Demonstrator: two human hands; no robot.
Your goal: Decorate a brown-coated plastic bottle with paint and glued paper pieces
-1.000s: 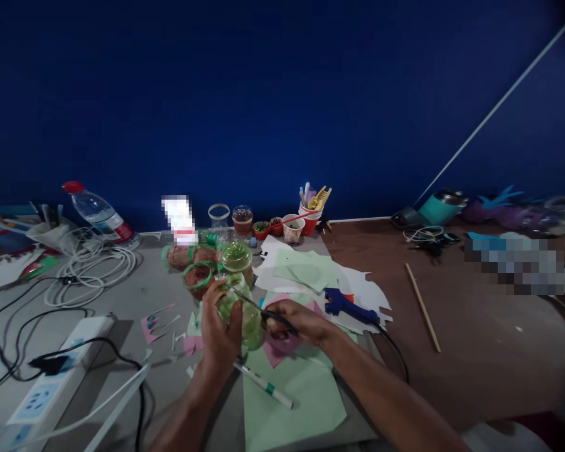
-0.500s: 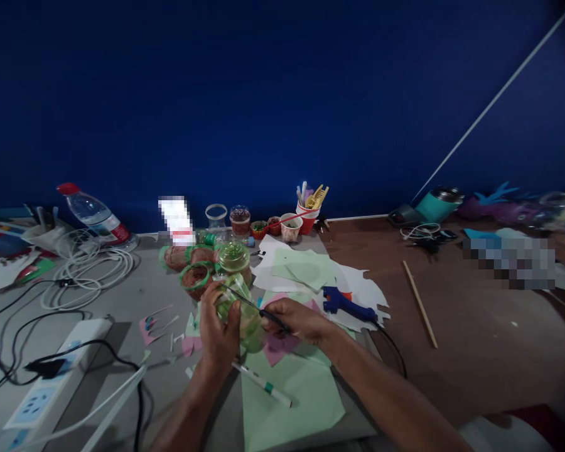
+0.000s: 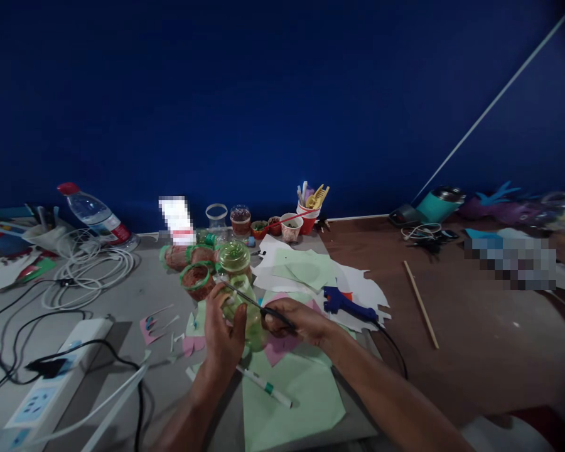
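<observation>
Closest to me, a pale green sheet (image 3: 292, 402) reaches to the near edge of the grey tabletop (image 3: 117, 289), a capped marker (image 3: 273, 394) lying across it. A power strip (image 3: 51, 383) slants in from the near left corner.

Just beyond, the left hand (image 3: 223, 326) is curled round a clear, green-tinted container (image 3: 254, 333), over the middle of the tabletop; whether its base touches the papers, I can't tell. The right hand (image 3: 301, 320) is closed on the black handles of a pair of scissors (image 3: 277, 316), their blades pointing across the container towards the left fingers.

I'd call the work partway through. Paper scraps (image 3: 148, 329) to the left suggest some cutting is done, and a green-rimmed pot (image 3: 196, 279) with reddish-brown contents, just past the left hand, looks further along. The container in hand seems the unfinished one, though I can't make out any cut in it.

To the right, a blue glue gun (image 3: 348, 306) lies on white paper (image 3: 374, 298), out of both hands. Along the far edge stand a red-and-white cup (image 3: 309, 220) of utensils and, towards the far left corner, a leaning water bottle (image 3: 96, 213).
</observation>
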